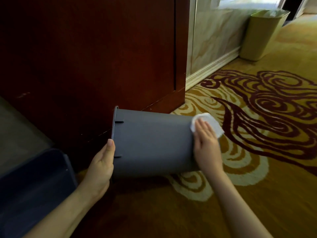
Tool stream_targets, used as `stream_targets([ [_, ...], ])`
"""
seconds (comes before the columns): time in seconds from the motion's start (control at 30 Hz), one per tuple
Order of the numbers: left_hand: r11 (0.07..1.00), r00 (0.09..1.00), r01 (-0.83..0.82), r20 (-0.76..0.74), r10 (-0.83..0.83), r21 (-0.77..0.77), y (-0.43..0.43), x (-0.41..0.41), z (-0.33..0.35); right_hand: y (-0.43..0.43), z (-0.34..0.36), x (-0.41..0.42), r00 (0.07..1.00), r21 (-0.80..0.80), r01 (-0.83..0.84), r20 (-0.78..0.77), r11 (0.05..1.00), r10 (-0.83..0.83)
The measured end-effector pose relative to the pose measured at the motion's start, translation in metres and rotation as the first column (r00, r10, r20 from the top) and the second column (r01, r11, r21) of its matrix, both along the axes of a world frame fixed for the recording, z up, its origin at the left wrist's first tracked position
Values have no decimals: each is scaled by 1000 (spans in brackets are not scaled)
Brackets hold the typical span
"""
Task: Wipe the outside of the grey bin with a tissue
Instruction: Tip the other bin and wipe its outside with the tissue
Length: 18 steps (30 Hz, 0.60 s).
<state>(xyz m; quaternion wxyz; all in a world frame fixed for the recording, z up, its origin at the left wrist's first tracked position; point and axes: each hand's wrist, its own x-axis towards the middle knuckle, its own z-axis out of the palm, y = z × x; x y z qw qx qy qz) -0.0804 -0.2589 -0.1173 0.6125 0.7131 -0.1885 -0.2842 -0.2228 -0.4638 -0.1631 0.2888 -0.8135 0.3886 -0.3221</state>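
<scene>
The grey bin [152, 143] lies on its side above the carpet, its open rim to the left and its base to the right. My left hand [101, 167] grips the rim end, thumb on the outside wall. My right hand [206, 143] lies flat against the base end, pressing a white tissue [208, 123] onto it. The tissue sticks out above and to the right of my fingers. The bin's inside and its base face are hidden.
A dark red wooden cabinet [89, 54] stands right behind the bin. A dark blue container [34, 186] sits at the lower left. An olive bin [260, 35] with a clear liner stands by the marble wall at the upper right. Patterned yellow carpet [257, 134] spreads to the right.
</scene>
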Motion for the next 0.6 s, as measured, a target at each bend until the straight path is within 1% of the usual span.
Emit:
stream_targets([
  [0.07, 1000, 1000, 24, 5, -25, 16, 2, 1, -1, -13, -11, -18, 991, 94, 105, 73, 990, -112],
  [0.13, 998, 999, 53, 7, -53, 19, 4, 1, -2, -15, -16, -30, 952, 231, 215, 169, 949, -257],
  [0.17, 998, 998, 59, 8, -59, 12, 4, 1, -2, -15, -16, -34, 924, 272, 265, 201, 925, -324],
  [0.2, 998, 998, 60, 6, -60, 9, 5, 1, -2, -13, -14, -38, 901, 273, 308, 224, 911, -372],
  [0.27, 999, 999, 53, 7, -53, 13, 4, 1, -3, -2, -1, -36, 875, 185, 356, 277, 916, -397],
  [0.3, 999, 999, 41, 0, -41, 24, 4, 0, -3, 8, 8, -29, 886, 112, 336, 300, 935, -355],
  [0.33, 999, 1000, 28, -12, -28, 36, 4, 0, -4, 23, 17, -20, 911, 21, 282, 308, 959, -274],
  [0.4, 999, 999, 20, -40, -18, 38, 1, -1, -2, 58, 31, 6, 961, -154, 89, 273, 984, -44],
  [0.43, 1000, 998, 20, -54, -19, 24, 0, -2, -1, 76, 35, 19, 971, -211, -30, 224, 977, 78],
  [0.5, 1000, 999, 23, -38, -23, 5, -2, -3, 2, 106, 34, 41, 963, -305, -238, 50, 922, 266],
  [0.53, 1000, 1000, 27, -16, -26, 6, -2, -2, 2, 114, 31, 46, 947, -333, -315, -55, 888, 316],
  [0.57, 1000, 1000, 27, -3, -27, 11, -1, 0, 1, 116, 25, 47, 934, -336, -357, -137, 872, 330],
  [0.6, 1000, 1000, 21, -6, -20, 17, 0, 1, -1, 112, 20, 44, 931, -317, -361, -182, 877, 317],
])
